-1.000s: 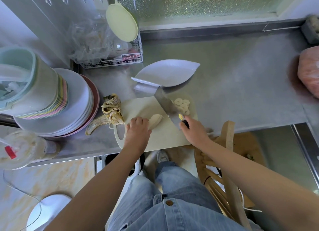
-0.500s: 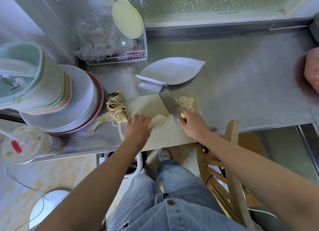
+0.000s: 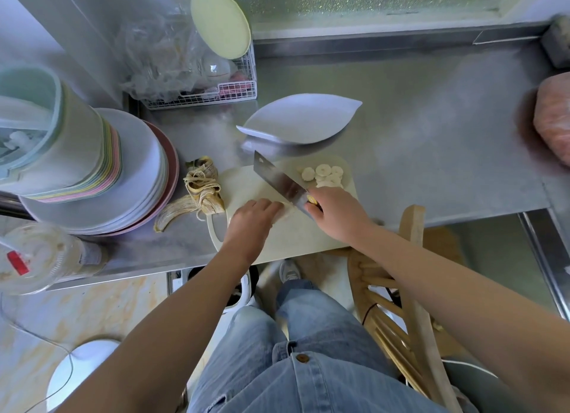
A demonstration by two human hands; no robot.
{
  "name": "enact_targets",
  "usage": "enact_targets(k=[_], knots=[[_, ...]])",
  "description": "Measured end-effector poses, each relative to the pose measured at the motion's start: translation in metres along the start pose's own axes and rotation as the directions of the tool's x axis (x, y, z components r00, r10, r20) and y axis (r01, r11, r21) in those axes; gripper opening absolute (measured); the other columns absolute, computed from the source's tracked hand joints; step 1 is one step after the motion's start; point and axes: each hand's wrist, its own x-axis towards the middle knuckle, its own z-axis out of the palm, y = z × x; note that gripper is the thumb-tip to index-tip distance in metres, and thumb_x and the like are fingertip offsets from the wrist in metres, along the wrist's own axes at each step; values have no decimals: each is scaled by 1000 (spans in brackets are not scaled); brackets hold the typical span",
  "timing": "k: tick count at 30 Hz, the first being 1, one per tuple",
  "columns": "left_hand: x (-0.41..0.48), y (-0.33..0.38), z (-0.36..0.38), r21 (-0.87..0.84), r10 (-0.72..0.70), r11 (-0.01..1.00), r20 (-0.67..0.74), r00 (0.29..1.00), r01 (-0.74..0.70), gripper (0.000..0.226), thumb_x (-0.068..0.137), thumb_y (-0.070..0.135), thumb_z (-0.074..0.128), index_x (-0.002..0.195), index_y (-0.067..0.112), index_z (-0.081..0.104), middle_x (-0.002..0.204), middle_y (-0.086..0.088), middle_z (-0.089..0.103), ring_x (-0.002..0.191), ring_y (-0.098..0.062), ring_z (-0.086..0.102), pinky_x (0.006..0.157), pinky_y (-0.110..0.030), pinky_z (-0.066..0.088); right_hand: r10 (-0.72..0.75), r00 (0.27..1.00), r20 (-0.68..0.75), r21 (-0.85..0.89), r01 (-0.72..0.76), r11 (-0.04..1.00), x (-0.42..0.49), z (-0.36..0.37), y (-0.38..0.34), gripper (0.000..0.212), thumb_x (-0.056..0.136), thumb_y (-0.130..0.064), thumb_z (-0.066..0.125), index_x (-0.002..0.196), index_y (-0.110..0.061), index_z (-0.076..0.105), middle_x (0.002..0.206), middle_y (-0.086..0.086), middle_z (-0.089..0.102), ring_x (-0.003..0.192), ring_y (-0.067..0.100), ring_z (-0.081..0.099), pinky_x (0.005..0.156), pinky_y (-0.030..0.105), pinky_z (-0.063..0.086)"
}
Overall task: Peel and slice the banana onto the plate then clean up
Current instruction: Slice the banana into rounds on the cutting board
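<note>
Firmly curled, the left hand pins the banana to the board; the right hand grips the knife. Slices lie right, with the plate just beyond.

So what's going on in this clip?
A person is slicing a peeled banana on a pale cutting board. The right hand grips a cleaver, with the blade at the stub that the left hand holds down. Cut slices are piled at the board's far right corner; none are on the white plate yet. The peel lies on the counter, left of the board.
</note>
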Motion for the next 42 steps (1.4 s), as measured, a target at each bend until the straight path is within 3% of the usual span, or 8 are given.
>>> enact_targets(k=[8, 13, 19, 28, 34, 39, 42], knots=[[-1, -2, 0, -31, 21, 999, -31, 999, -22, 47, 63, 1, 78, 105, 18, 68, 90, -2, 68, 73, -28, 61, 62, -33, 53, -15, 1000, 15, -34, 16, 999, -3, -2, -3, 24, 98, -25, 43, 109, -7, 54, 97, 12, 61, 92, 30, 56, 67, 34, 40], [-2, -2, 1, -46, 31, 998, -70, 997, -34, 47, 62, -1, 78, 104, 18, 70, 89, -2, 69, 71, -27, 62, 60, -31, 52, -6, 998, 58, -33, 8, 999, -4, -2, -3, 26, 98, -24, 41, 112, -7, 54, 93, 7, 56, 92, 28, 54, 66, 31, 31], [-2, -2, 2, -65, 24, 997, -109, 994, -31, 47, 58, -2, 81, 99, 18, 72, 88, -1, 70, 70, -26, 62, 58, -29, 52, -3, 996, 88, -50, 8, 999, -6, 1, -2, 33, 99, -25, 40, 127, -10, 51, 111, 10, 60, 102, 27, 56, 71, 29, 35], [-3, -1, 6, -99, 0, 995, -125, 992, -13, 47, 56, -3, 81, 97, 19, 71, 87, 0, 69, 67, -27, 60, 52, -29, 52, 33, 995, 98, -30, -30, 999, -9, 27, -2, 26, 100, -27, 39, 111, -8, 54, 99, 10, 60, 91, 27, 59, 68, 33, 42], [-12, -4, 3, -162, -9, 987, -176, 984, -20, 34, 68, 12, 81, 101, 18, 72, 99, -3, 70, 85, -28, 65, 71, -34, 53, 29, 999, 43, 26, -30, 999, -9, 18, -2, 24, 99, -27, 44, 102, -6, 56, 86, 8, 59, 82, 28, 58, 63, 32, 37], [-11, -2, -1, -156, -67, 987, -246, 967, 29, 22, 65, 6, 81, 82, 19, 75, 83, 1, 71, 71, -26, 65, 58, -29, 51, 13, 998, 60, 5, -13, 1000, -5, -2, -7, 18, 98, -24, 43, 92, -9, 50, 79, 2, 44, 75, 22, 44, 64, 32, 31], [-10, -1, -2, -143, -64, 989, -254, 965, 28, 21, 64, 4, 80, 77, 19, 75, 79, 1, 70, 66, -27, 63, 54, -28, 49, 8, 996, 91, -27, -6, 1000, -6, -5, -10, 21, 99, -23, 41, 97, -5, 52, 80, 4, 44, 81, 27, 50, 65, 33, 32]])
